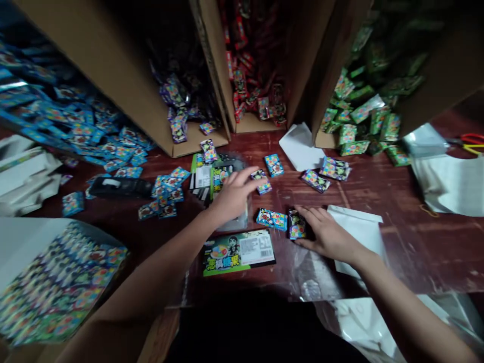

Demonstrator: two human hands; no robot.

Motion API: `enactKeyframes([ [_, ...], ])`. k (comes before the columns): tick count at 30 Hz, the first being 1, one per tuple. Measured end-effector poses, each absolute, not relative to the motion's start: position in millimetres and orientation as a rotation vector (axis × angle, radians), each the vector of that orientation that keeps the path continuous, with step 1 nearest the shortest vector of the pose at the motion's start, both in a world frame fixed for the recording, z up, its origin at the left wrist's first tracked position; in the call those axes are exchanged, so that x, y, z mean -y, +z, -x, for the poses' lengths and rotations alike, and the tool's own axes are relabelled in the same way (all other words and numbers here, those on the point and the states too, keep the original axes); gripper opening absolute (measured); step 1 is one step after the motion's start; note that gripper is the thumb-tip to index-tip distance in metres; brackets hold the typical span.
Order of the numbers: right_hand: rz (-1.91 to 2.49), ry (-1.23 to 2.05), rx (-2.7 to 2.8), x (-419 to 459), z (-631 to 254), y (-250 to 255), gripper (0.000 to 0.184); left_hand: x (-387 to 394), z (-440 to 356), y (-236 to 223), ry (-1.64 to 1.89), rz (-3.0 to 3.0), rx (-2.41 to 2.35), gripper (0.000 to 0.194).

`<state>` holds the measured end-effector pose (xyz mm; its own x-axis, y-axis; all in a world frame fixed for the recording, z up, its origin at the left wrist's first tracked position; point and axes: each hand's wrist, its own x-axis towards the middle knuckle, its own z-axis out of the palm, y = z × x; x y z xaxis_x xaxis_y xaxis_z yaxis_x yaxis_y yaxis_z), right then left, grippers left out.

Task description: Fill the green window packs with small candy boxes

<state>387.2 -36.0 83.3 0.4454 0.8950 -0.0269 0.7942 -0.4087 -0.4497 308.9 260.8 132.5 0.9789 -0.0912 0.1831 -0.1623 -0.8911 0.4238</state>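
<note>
My left hand (232, 196) reaches over the table with thumb and finger on a small purple candy box (265, 188). Under that hand lie green-and-black printed cards (201, 176) and a clear plastic sleeve. My right hand (323, 229) grips another purple candy box (297, 225) between its thumb and fingers, on the tabletop. Just left of it, touching or nearly so, is a blue candy box (271, 219). Nearer to me a green-and-black printed card (223, 254) with a white label lies flat. A white folded carton (355, 232) is partly beneath my right hand.
Tall cardboard bins hold purple (177, 111), red (260, 101) and green (348, 133) candy boxes; blue ones (83, 126) heap at left. A black tape-cutter-like object (121, 187), a filled carton (64, 277), white cartons (449, 186) and red-and-yellow-handled scissors (472, 142) lie around.
</note>
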Motion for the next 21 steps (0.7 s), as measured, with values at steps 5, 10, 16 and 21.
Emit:
enactKeyframes([
  [5, 2.346, 0.312, 1.361, 44.0, -383.0, 79.4, 0.085, -208.9, -302.6, 127.3, 0.200, -2.795, -0.264, 0.080],
  [10, 2.347, 0.287, 1.389, 45.4, -390.7, 76.8, 0.095, -166.3, -301.7, 98.1, -0.039, -2.830, -0.308, 0.103],
  [16, 2.386, 0.307, 1.446, 54.7, -405.9, 80.3, 0.098, -171.3, -312.2, 98.4, 0.036, -2.762, 0.017, 0.096],
  [21, 2.368, 0.292, 1.451, 56.3, -413.2, 82.5, 0.098, -170.5, -312.4, 93.8, -0.096, -2.729, 0.051, 0.100],
])
